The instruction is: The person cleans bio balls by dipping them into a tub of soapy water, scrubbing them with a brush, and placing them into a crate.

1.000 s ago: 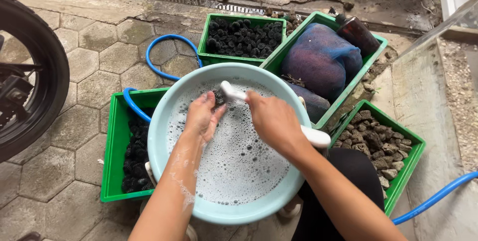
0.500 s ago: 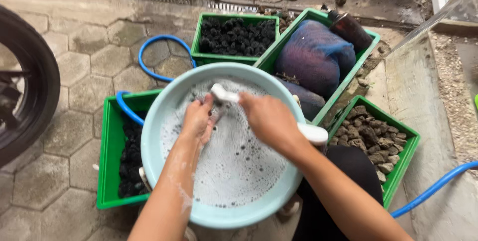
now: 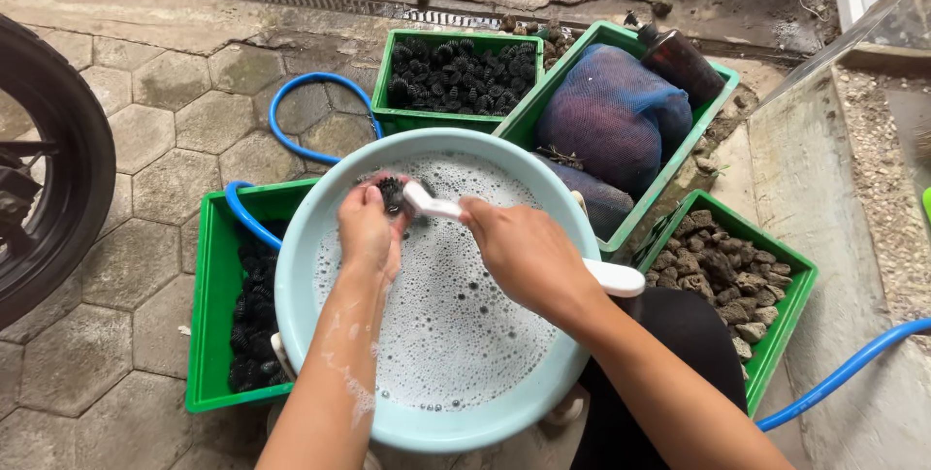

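Observation:
A pale blue basin (image 3: 301,324) full of soapy foam sits in front of me. My left hand (image 3: 367,229) holds a small black spiky ball (image 3: 392,194) just above the foam at the basin's far side. My right hand (image 3: 524,252) grips a white long-handled brush (image 3: 433,205), its head pressed against the ball and its handle end (image 3: 616,279) sticking out behind my wrist.
Green crates surround the basin: black spiky balls at the left (image 3: 208,315) and far middle (image 3: 456,72), blue mesh bags with a dark bottle (image 3: 621,111), brown stones at the right (image 3: 737,276). A blue hose (image 3: 291,135) loops on the pavers. A tyre (image 3: 58,189) stands left.
Both hands shifted slightly left and away across the basin. The brush head moved with them and the black ball now shows clearly in my left fingers.

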